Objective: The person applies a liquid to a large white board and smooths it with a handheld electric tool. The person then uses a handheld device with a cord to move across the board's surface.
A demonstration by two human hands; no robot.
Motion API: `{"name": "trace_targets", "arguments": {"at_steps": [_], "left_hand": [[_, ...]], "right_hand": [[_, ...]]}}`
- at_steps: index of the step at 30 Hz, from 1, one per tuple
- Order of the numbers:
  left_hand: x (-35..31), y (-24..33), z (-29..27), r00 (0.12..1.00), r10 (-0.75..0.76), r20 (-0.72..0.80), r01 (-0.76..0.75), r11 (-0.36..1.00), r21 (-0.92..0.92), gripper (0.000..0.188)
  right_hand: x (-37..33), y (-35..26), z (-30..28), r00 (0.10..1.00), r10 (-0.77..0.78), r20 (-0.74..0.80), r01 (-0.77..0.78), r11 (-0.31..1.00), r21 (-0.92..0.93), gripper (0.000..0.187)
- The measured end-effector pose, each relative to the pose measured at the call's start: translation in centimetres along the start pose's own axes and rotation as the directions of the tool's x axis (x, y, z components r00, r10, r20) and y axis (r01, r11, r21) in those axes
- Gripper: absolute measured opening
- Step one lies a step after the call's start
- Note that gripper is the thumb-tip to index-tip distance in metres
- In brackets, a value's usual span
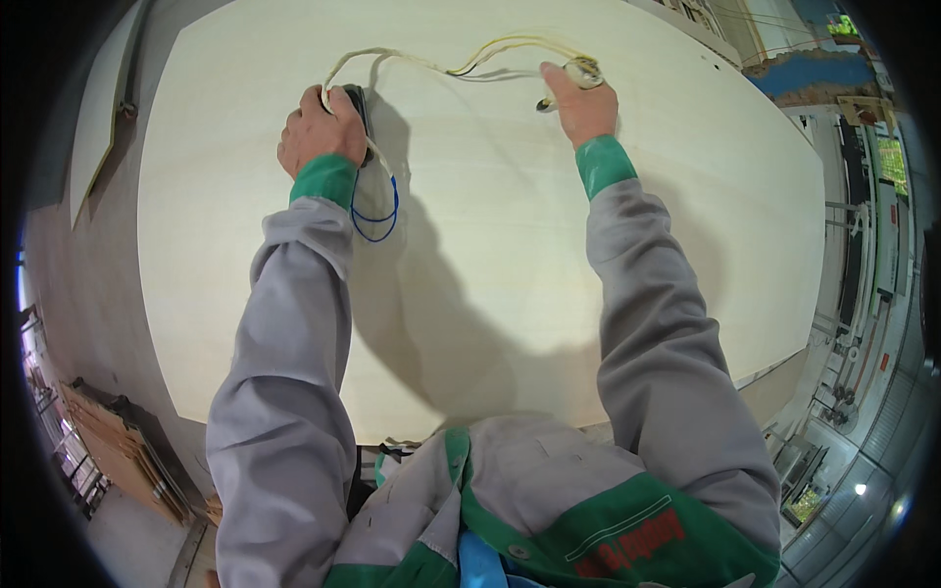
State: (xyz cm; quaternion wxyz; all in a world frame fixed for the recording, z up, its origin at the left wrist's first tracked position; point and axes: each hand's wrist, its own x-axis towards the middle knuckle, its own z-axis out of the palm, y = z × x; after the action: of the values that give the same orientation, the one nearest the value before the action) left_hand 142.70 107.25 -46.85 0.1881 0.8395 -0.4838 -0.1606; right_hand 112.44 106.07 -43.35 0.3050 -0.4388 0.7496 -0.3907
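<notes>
My left hand (321, 129) is closed over a dark, flat device (357, 100) near the far left of a large cream-white panel (490, 216). Most of that device is hidden under the fingers. A pale cable (377, 51) arches from it toward the right, and a thin blue wire loop (376, 238) hangs beside my left cuff. At the far right, my right hand (585, 110) is wrapped round a whitish round piece (585, 72) with yellow wires (524, 41) running into it. Its exact kind is unclear. A small dark-tipped end (545, 104) sticks out by the thumb.
The panel spreads wide in front of me. Brown boards (127, 451) lean at the lower left, and a pale sheet (106, 108) stands at the upper left. Along the right side there is a long machine with rails (863, 284).
</notes>
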Motion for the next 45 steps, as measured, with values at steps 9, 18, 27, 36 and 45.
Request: {"name": "trace_targets", "arguments": {"at_steps": [9,18,27,36,45], "left_hand": [[-0.1,0.3,0.3,1.000,0.004,-0.002,-0.004,1.000,-0.008,0.061],[-0.1,0.6,-0.2,1.000,0.004,-0.001,-0.004,1.000,-0.009,0.061],[0.1,0.7,-0.2,0.999,0.013,-0.029,-0.013,1.000,-0.005,0.062],[0.6,0.6,0.0,0.999,0.028,-0.035,-0.028,1.000,0.003,0.062],[0.6,0.8,-0.1,1.000,0.019,-0.014,-0.018,1.000,0.011,0.061]], "right_hand": [[2.1,-0.4,0.5,0.993,-0.096,-0.064,0.097,0.995,0.005,0.045],[4.4,-0.5,1.8,0.992,-0.070,-0.108,0.066,0.997,-0.037,0.044],[6.2,-0.7,1.7,0.978,-0.164,-0.131,0.172,0.984,0.050,0.049],[7.2,-0.4,2.4,0.987,-0.119,-0.112,0.124,0.992,0.033,0.044],[8.6,-0.4,2.8,0.978,-0.175,-0.109,0.193,0.964,0.182,0.046]]}}
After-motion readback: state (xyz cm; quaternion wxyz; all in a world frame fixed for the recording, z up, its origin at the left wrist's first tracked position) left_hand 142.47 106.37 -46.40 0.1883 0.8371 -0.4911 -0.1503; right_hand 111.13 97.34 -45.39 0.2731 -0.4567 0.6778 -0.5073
